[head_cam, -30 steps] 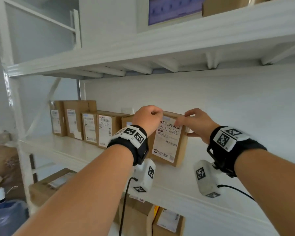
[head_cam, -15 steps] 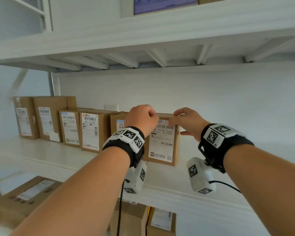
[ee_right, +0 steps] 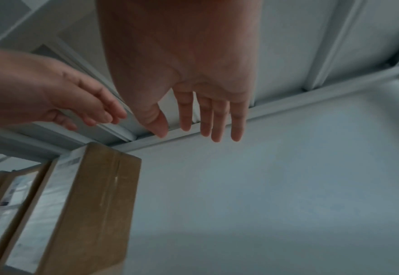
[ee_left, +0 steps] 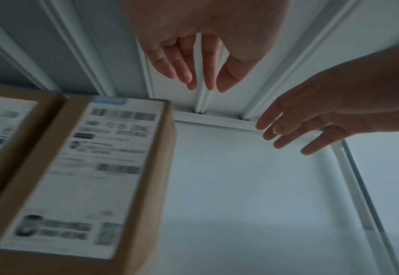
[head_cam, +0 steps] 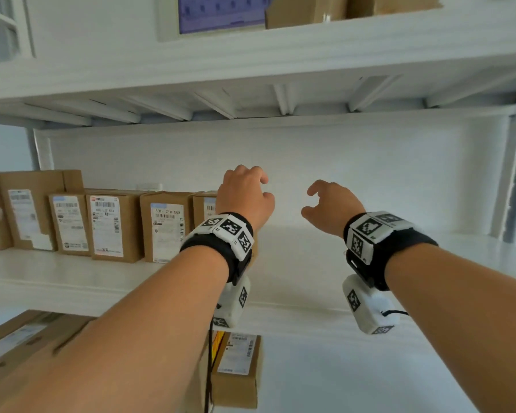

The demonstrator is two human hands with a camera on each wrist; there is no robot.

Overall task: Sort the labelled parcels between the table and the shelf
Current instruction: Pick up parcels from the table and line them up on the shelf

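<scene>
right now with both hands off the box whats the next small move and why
Probably draw both hands back out of the shelf and go for another parcel. The left hand and right hand hang open and hold nothing, and the end parcel stands upright in the row on the shelf, apparently placed.

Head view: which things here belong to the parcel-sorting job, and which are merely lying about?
Job:
- row of brown cardboard parcels with white labels
- end parcel of that row
- white metal shelf
- left hand and right hand, both empty

Lying about:
- purple-fronted panel on the upper shelf
- plain cardboard box beside it
</scene>
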